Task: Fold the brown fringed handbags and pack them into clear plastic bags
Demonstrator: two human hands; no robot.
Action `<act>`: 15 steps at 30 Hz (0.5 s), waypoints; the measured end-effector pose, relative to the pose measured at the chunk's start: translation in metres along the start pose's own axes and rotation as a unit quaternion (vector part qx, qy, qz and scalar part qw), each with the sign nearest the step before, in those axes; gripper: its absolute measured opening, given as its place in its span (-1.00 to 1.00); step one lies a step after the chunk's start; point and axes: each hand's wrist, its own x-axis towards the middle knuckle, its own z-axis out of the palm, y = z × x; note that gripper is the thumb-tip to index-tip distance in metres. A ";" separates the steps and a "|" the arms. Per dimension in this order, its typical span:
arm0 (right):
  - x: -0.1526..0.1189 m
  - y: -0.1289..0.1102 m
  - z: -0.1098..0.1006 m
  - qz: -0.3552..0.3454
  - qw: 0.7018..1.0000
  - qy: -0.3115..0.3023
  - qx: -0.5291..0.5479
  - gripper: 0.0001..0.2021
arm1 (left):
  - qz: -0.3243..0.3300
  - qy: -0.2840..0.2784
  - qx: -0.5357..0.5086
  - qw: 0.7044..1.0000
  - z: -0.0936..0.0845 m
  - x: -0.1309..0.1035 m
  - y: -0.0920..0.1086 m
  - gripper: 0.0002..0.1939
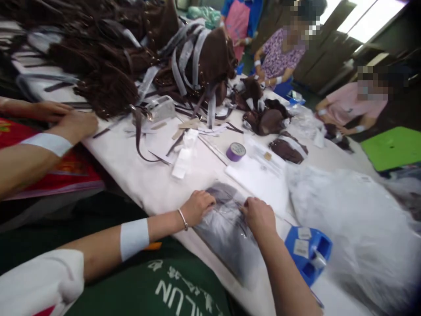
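Observation:
A dark flat item in a clear plastic bag (230, 235) lies at the front edge of the white table (121, 166). My left hand (198, 206) has its fingers curled on the bag's upper left edge. Across from it, my right hand (259, 215) pinches the bag's upper right side, fingers bent together. The plastic between them is creased and shiny. A blue tape dispenser (301, 248) stands to the right of my right forearm. Beyond the bag are white paper sheets (263, 180) and a purple tape roll (236, 152).
Brown bags with wrapped straps (210, 57) are piled at the back left. A large clear plastic heap (355, 219) covers the right side. At the left edge, another person's hands (79, 125) rest by the table. Several people work along the far side.

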 end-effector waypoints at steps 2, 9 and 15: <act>-0.019 -0.004 0.003 -0.042 0.997 0.057 0.012 -0.71 | 0.027 0.025 0.008 0.999 -0.007 0.002 0.004 -0.80; -0.069 -0.015 0.063 -0.120 0.987 0.104 0.000 -0.38 | 0.073 -0.052 0.106 0.990 0.018 0.019 0.014 -0.49; -0.060 -0.007 0.072 -0.107 0.989 0.098 0.017 -0.39 | 0.053 -0.122 0.088 0.987 0.025 0.034 -0.006 -0.48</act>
